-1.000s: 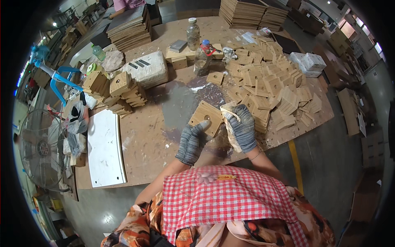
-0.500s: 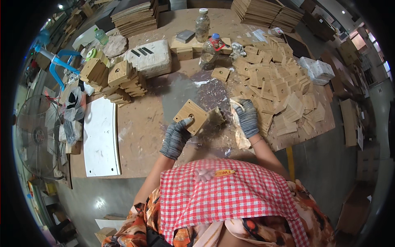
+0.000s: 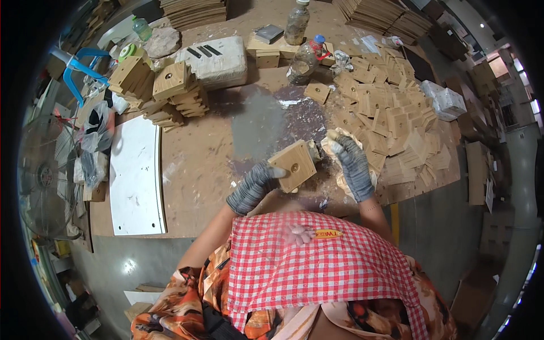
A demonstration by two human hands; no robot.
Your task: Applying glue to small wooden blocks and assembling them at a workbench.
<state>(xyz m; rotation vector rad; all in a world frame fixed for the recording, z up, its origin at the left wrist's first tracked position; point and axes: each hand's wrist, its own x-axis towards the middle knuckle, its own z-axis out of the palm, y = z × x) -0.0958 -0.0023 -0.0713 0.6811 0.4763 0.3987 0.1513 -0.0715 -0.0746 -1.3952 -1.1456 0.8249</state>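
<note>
My left hand, in a grey knit glove, grips a square wooden block with a round hole in its middle. The thumb lies on its top face, and the block is tilted above the table. Just right of it is my gloved right hand, its fingers curled on a crumpled cream cloth. Part of the cloth hangs below that hand. Behind the block, a small ragged greyish lump partly shows; I cannot tell what it is.
A heap of wooden blocks covers the table's right side. At the left stand stacked blocks and a white curved panel. Farther back are a wrapped white package, a blue-capped bottle and a white-capped jar.
My left hand has moved right with the block and tilted it, showing its side edge. My right hand has turned more upright, still with the cloth. The whole view has shifted slightly.
</note>
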